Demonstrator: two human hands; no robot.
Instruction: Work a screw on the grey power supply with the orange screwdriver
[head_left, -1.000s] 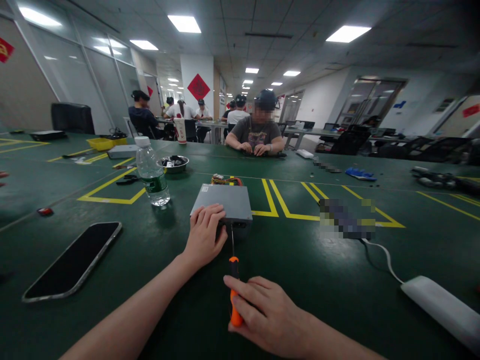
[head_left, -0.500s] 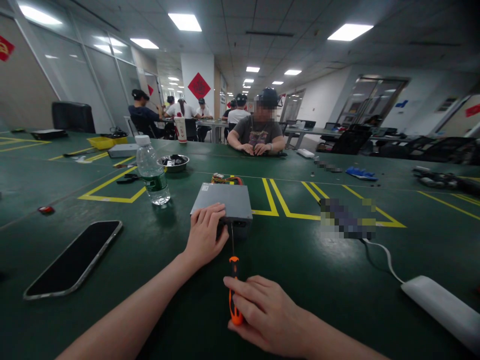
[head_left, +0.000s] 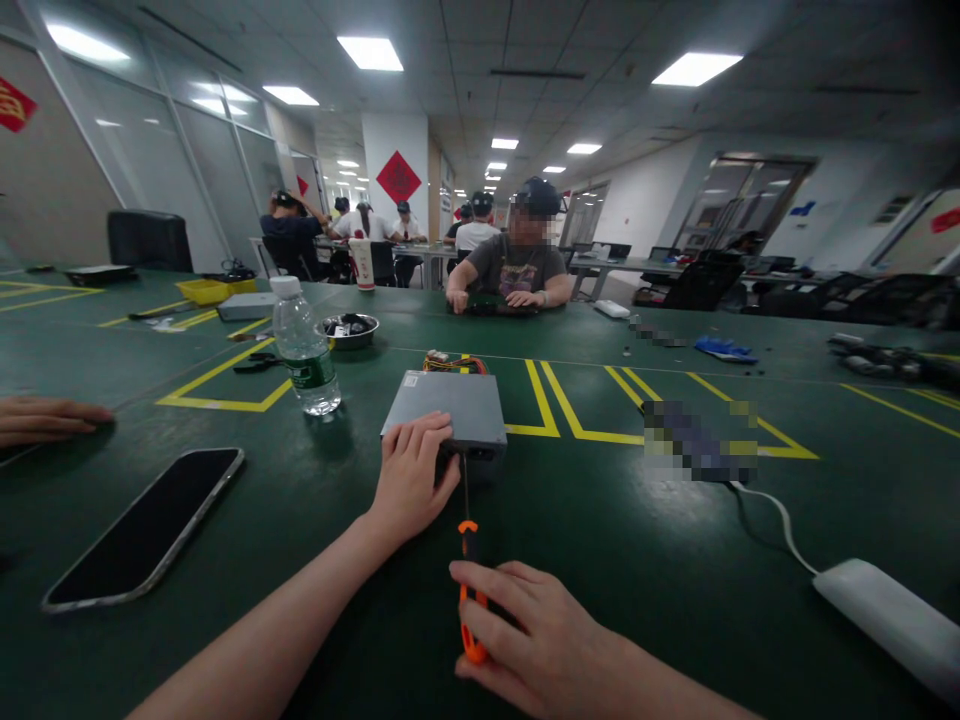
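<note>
A grey metal computer power supply [head_left: 450,402] lies on the green table, its coloured cables [head_left: 455,363] bunched at the far side. My left hand [head_left: 414,465] grips its near left corner, fingers on top and thumb against the near face. In my right hand [head_left: 525,635] is an orange and black screwdriver [head_left: 472,610], held by the handle between thumb and fingers. Its thin shaft points away from me, and the tip meets the near face of the power supply beside my left thumb. Whether the tip sits in a screw cannot be made out.
A water bottle [head_left: 307,350] stands left of the power supply, near a metal bowl [head_left: 351,330] of dark parts. A phone [head_left: 150,525] lies at left, close to another person's hand [head_left: 49,418]. A white power strip [head_left: 885,610] is at right. A co-worker [head_left: 517,260] sits opposite.
Another person's hand has come in at the left edge. The co-worker opposite has moved their hands apart. My hands keep nearly the same place on the power supply and screwdriver.
</note>
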